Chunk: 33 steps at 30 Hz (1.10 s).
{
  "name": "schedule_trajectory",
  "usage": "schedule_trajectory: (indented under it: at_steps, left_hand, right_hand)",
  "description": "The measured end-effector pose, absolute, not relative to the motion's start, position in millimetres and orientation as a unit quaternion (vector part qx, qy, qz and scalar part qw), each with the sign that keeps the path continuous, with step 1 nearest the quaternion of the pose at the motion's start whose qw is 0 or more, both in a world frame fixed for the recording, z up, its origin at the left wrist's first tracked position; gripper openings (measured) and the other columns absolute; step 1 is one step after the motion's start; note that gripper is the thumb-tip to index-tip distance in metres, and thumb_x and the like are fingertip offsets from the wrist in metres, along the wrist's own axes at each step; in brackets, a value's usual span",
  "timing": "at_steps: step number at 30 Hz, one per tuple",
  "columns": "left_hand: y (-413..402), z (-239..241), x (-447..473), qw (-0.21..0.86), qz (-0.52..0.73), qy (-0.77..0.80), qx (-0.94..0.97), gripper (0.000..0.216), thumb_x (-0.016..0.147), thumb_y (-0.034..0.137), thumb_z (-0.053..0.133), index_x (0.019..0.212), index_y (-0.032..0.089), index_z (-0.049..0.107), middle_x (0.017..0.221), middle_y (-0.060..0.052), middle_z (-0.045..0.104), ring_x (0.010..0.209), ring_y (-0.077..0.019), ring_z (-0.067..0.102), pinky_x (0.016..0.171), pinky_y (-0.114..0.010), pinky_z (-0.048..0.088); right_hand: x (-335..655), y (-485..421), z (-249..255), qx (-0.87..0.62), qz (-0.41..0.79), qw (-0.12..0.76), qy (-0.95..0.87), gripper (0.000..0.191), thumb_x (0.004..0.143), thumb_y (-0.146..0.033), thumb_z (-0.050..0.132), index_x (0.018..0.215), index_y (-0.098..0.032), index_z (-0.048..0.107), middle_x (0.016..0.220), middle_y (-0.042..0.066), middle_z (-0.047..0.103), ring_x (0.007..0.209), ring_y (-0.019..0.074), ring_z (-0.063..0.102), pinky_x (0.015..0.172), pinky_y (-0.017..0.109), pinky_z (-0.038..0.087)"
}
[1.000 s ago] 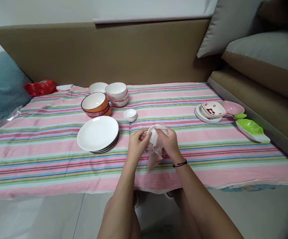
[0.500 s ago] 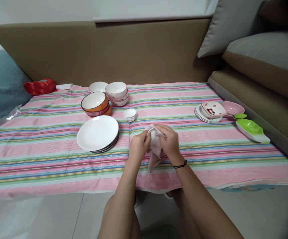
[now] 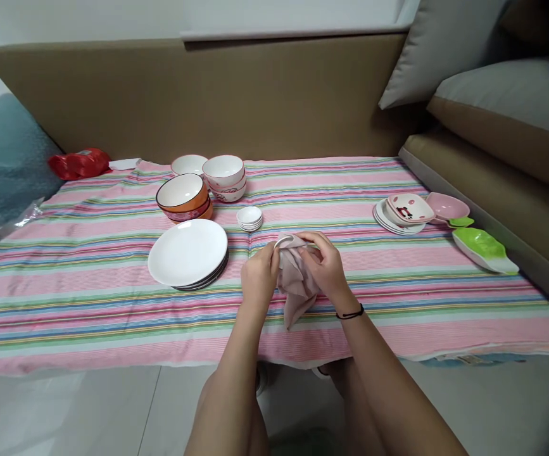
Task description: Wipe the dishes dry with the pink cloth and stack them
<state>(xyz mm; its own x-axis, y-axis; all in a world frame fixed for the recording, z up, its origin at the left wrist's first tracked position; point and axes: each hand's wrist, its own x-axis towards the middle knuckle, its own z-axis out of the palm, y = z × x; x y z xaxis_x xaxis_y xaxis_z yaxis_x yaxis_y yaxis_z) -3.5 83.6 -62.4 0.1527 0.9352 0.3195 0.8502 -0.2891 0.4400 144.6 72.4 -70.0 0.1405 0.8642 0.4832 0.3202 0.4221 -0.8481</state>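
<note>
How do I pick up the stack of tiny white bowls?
Free the right hand from the cloth, then hold the stack around its sides, from the right, I'd say: it's round and narrow, with the big white plate and orange bowl close on its left.

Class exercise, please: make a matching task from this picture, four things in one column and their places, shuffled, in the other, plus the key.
Things
1. Pinkish cloth
2. Large white plates
3. Red package
4. Green-and-white dish

Places
A. Beside the blue cushion
B. Toward the right end of the striped cover
C. Between left hand and right hand
D. Directly in front of the orange bowl

Pairs: 1-C, 2-D, 3-A, 4-B
</note>
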Motion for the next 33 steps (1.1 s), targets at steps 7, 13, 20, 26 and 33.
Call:
schedule_trajectory:
  at_steps: [7, 13, 20, 26, 33]
  left_hand:
    - [81, -68, 0, 0.030, 0.259, 0.517, 0.815, 0.031, 0.097, 0.032, 0.035, 0.107, 0.021, 0.063, 0.092, -0.007, 0.072, 0.074, -0.0153, 0.065, 0.056, -0.026, 0.032]
    - [82, -64, 5, 0.029, 0.275, 0.647, 0.711, 0.031, 0.096, 0.029, 0.037, 0.099, 0.017, 0.065, 0.077, -0.007, 0.071, 0.063, -0.0164, 0.061, 0.054, -0.028, 0.026]
    - [88, -61, -4, 0.087, 0.242, 0.529, 0.809, 0.030, 0.096, 0.033, 0.036, 0.097, 0.019, 0.062, 0.084, -0.007, 0.071, 0.072, -0.0170, 0.063, 0.058, -0.026, 0.030]
    - [85, -59, 1, 0.082, 0.128, 0.511, 0.846, 0.026, 0.095, 0.027, 0.037, 0.090, 0.018, 0.061, 0.083, -0.007, 0.070, 0.070, -0.0191, 0.064, 0.056, -0.028, 0.029]
    - [84, -65, 11, 0.142, 0.255, 0.590, 0.752, 0.030, 0.095, 0.029, 0.036, 0.084, 0.019, 0.061, 0.073, -0.005, 0.067, 0.065, -0.0173, 0.059, 0.056, -0.027, 0.028]
  right_hand:
    - [148, 70, -73, -0.576, 0.064, 0.511, -0.635, 0.019, 0.086, -0.025, 0.055, 0.071, -0.019, 0.065, 0.062, 0.000, 0.059, 0.060, 0.0128, 0.050, 0.059, 0.025, 0.037]
    - [142, 67, -77, -0.632, 0.101, 0.437, -0.632, 0.043, 0.090, -0.034, 0.047, 0.051, -0.018, 0.042, 0.045, -0.005, 0.030, 0.045, 0.0084, 0.027, 0.049, 0.026, 0.020]
    - [146, 65, -76, -0.622, 0.096, 0.451, -0.633, 0.025, 0.090, -0.027, 0.047, 0.072, -0.018, 0.063, 0.057, -0.001, 0.055, 0.054, 0.0128, 0.048, 0.054, 0.025, 0.034]
    - [150, 65, -73, -0.498, 0.097, 0.437, -0.743, 0.034, 0.089, -0.016, 0.042, 0.107, -0.024, 0.070, 0.101, 0.004, 0.072, 0.094, 0.0200, 0.063, 0.083, 0.033, 0.049]
    - [147, 71, -77, -0.619, 0.101, 0.468, -0.622, 0.028, 0.089, -0.024, 0.043, 0.093, -0.019, 0.071, 0.077, 0.005, 0.071, 0.065, 0.0176, 0.061, 0.060, 0.028, 0.043]
